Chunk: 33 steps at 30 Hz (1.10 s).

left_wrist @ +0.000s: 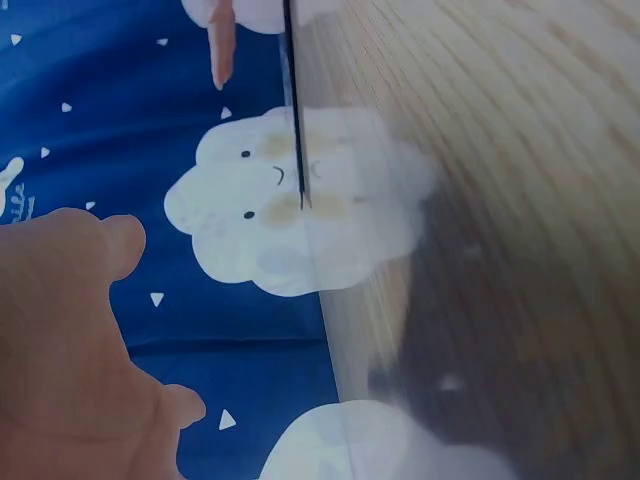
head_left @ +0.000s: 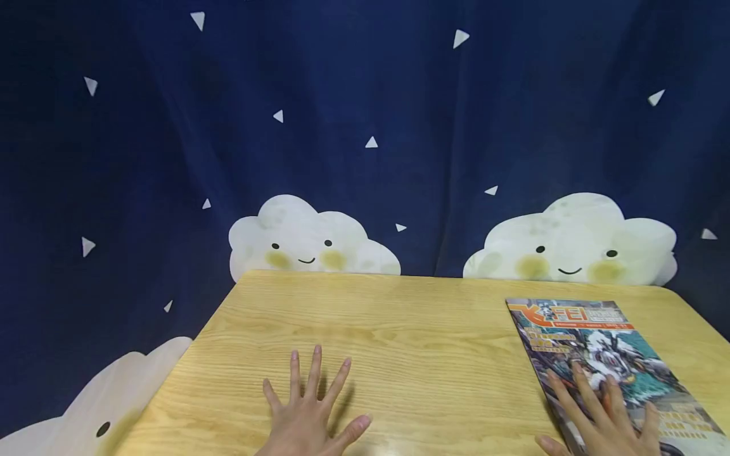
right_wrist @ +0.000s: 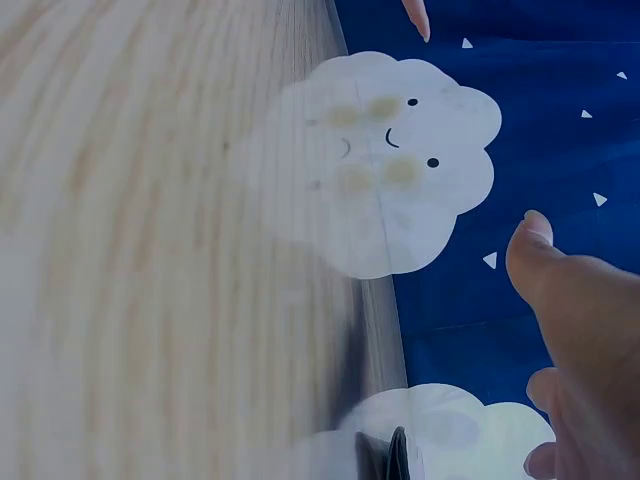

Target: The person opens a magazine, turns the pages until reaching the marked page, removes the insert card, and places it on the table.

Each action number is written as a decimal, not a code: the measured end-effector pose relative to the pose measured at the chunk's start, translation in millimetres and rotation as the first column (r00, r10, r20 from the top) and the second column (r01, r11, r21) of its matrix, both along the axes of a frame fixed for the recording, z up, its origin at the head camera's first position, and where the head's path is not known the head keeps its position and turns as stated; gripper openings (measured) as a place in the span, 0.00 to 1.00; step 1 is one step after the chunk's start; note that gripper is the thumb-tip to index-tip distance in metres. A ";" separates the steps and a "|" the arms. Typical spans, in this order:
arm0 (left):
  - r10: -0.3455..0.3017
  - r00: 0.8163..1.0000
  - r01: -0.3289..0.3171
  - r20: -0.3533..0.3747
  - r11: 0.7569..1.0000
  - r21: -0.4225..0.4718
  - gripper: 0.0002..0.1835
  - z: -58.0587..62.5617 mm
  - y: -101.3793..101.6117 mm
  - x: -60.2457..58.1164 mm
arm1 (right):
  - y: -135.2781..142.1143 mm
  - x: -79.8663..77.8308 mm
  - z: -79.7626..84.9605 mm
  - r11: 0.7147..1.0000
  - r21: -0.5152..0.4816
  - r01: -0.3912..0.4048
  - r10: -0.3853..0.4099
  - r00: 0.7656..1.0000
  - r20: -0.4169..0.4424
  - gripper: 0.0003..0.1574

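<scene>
A magazine (head_left: 656, 386) with "FEI" on its colourful cover lies at the right of the wooden table (head_left: 410, 354). My right hand (head_left: 610, 427) is spread over its lower left part, fingers fairly straight and thumb beyond the left edge. Whether it touches the cover I cannot tell. To the left, my left hand (head_left: 308, 421) is over bare wood with fingers spread, holding nothing; a shadow shows beside it. In the left wrist view, a thin dark edge (left_wrist: 296, 100) stands out above the glossy tabletop, probably the magazine seen edge-on.
A dark blue curtain (head_left: 342, 82) with white triangles hangs behind the table. Smiling clouds (head_left: 308, 240) are printed along it, one at the table's left side. The table's far corners are rounded.
</scene>
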<state>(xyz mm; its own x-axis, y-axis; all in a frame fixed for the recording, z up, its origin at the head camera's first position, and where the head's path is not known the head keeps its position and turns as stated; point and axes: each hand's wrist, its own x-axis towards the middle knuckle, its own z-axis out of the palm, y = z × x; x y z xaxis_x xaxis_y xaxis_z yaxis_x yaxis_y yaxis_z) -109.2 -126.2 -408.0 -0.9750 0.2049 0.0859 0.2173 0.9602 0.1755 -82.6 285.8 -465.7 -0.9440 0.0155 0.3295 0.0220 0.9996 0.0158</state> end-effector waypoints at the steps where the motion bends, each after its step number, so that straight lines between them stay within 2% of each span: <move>1: -0.007 1.000 0.007 -0.001 1.000 0.000 0.44 -0.2 1.1 -0.1 | -0.1 0.9 -1.3 1.000 0.010 -0.003 0.003 1.000 -0.028 0.66; 6: -0.052 0.999 0.052 -0.009 0.999 -0.014 0.44 -3.0 8.4 -0.9 | 0.2 2.2 -3.4 0.999 0.038 -0.014 0.018 0.994 -0.110 0.69; 9: -0.092 0.996 0.092 0.003 0.995 -0.027 0.45 -5.6 14.9 -0.5 | 1.9 2.1 -3.1 0.999 0.043 -0.017 0.021 0.994 -0.104 0.69; 14: -0.165 0.985 0.166 0.046 0.986 -0.012 0.43 -6.2 27.4 -0.8 | 7.5 1.1 -3.6 1.000 0.021 0.002 -0.001 0.999 -0.048 0.66; 21: -0.298 0.950 0.295 0.091 0.955 0.044 0.41 -4.8 48.3 -2.8 | 15.5 2.3 -6.8 1.000 0.000 0.011 -0.011 1.000 0.020 0.62; 26: -0.370 0.923 0.360 0.108 0.928 0.097 0.40 -4.9 61.5 -2.5 | 21.7 2.1 -9.1 0.999 -0.047 -0.009 0.014 0.996 0.087 0.58; 31: -0.428 0.899 0.425 0.092 0.903 0.055 0.40 -6.5 80.4 -1.3 | 32.8 0.4 -13.9 0.994 -0.113 -0.009 0.023 0.992 0.126 0.55; 33: -0.449 0.892 0.450 0.060 0.893 -0.007 0.41 -8.5 90.3 0.1 | 35.6 -0.3 -15.6 0.992 -0.125 0.006 0.012 0.990 0.138 0.54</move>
<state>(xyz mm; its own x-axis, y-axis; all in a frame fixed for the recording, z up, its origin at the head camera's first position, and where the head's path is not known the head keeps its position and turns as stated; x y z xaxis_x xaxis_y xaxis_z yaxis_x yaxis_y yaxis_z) -109.2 -35.9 -416.5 -0.7814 0.6235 0.0257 0.6169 0.7657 0.1820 -82.8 321.4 -481.2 -0.9805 0.0452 0.1914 0.0251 0.9940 -0.1064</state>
